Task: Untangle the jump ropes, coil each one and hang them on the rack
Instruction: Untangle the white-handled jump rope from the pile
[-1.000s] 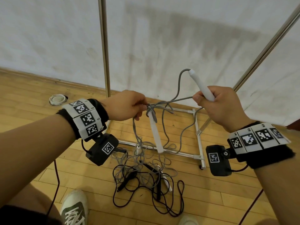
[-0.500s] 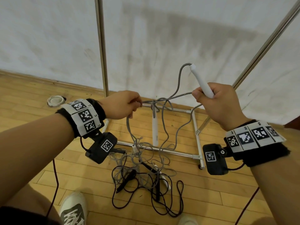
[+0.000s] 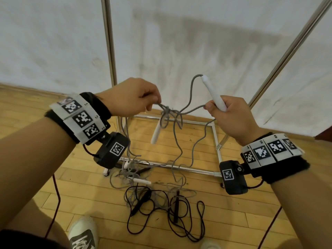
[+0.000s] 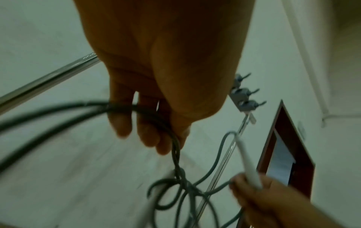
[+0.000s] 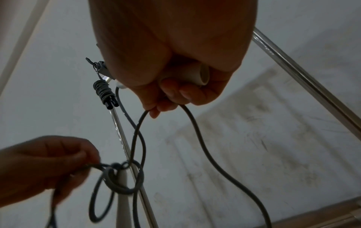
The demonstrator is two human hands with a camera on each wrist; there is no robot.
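A grey jump rope (image 3: 190,97) is knotted in mid-air between my hands, the knot (image 3: 168,114) at centre. My left hand (image 3: 136,97) pinches the grey cord just left of the knot (image 5: 117,166). My right hand (image 3: 228,114) grips a white handle (image 3: 213,94) pointing up, and also pinches a strand of cord (image 5: 140,123). A second white handle (image 3: 156,134) dangles below the knot. On the floor lie more grey cord and a black jump rope (image 3: 161,212) tangled together. The metal rack (image 3: 215,141) stands behind.
The rack's upright poles (image 3: 109,51) rise left and right against a white wall. A coiled rope (image 5: 104,92) hangs from a hook on the rack. My shoe (image 3: 83,232) sits at the bottom, and a round white object lies far left by the wall.
Both hands rose and drew the knot higher. The dangling white handle swung up and to the left, now tilted. More cord lifted off the floor pile.
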